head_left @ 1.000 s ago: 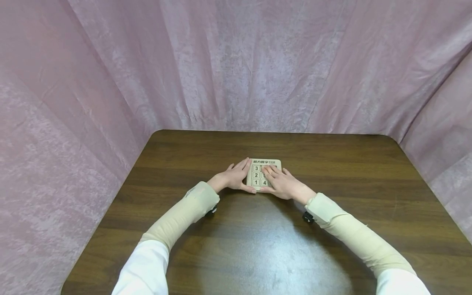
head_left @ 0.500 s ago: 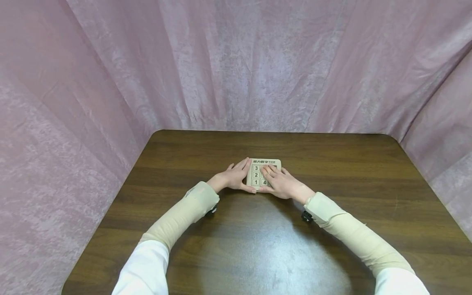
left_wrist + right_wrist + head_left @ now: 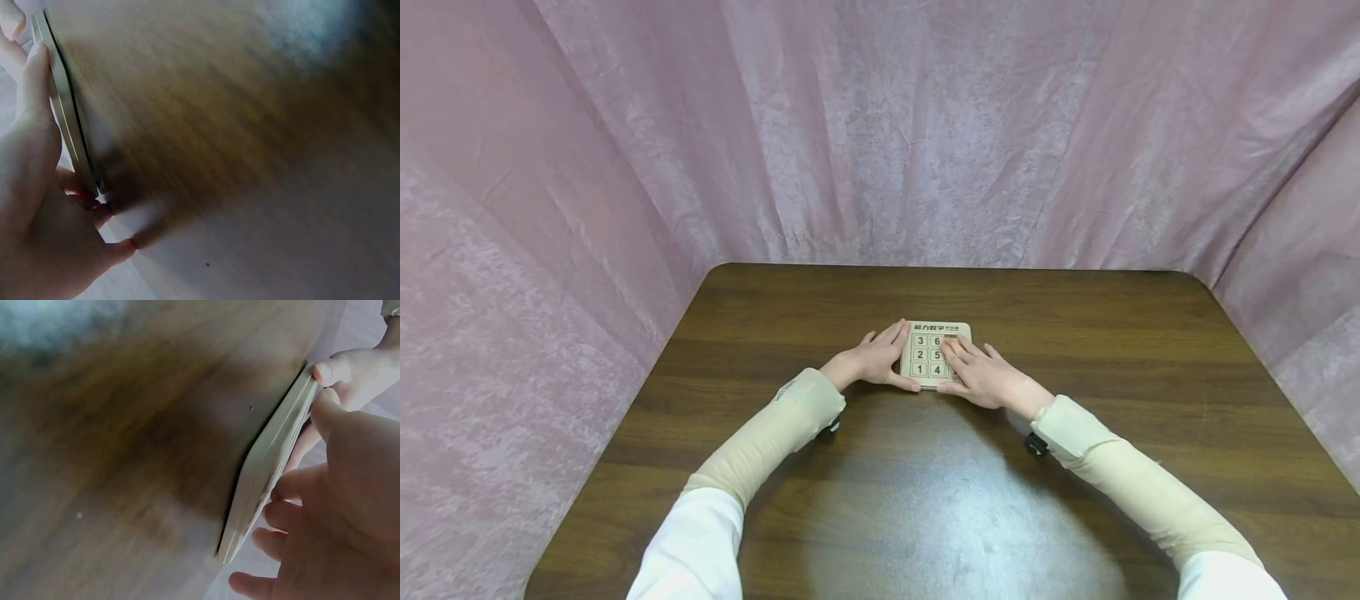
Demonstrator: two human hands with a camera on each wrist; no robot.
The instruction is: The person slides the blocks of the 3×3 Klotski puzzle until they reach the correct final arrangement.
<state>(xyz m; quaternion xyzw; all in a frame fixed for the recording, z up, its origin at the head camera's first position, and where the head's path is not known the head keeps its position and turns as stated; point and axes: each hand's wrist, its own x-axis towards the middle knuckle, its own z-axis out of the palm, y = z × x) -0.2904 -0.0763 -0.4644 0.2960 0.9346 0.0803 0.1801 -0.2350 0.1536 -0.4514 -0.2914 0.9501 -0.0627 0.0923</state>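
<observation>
A pale wooden sliding number puzzle [image 3: 929,383] lies flat on the brown table. Tiles 3, 6, 2, 5, 1 and 4 show in its left and middle columns, and a dark slot shows at the top of the right column. My left hand [image 3: 877,362] holds the board's left side, its thumb against the near edge. My right hand [image 3: 988,379] lies over the right column with straight fingers, fingertips on the tiles there and hiding most of them. In the right wrist view, the right thumb [image 3: 328,409] sits by the board's near edge, close to the left thumb [image 3: 331,370].
The dark wood-grain table [image 3: 820,300] spreads on all sides of the puzzle and reflects a bright patch of light near the front. Pink velvet curtains [image 3: 910,133] hang behind the table and along both sides.
My right hand has shifted slightly right, from the middle column to the right column, uncovering tiles 6 and 5. The left hand has stayed at the board's left side.
</observation>
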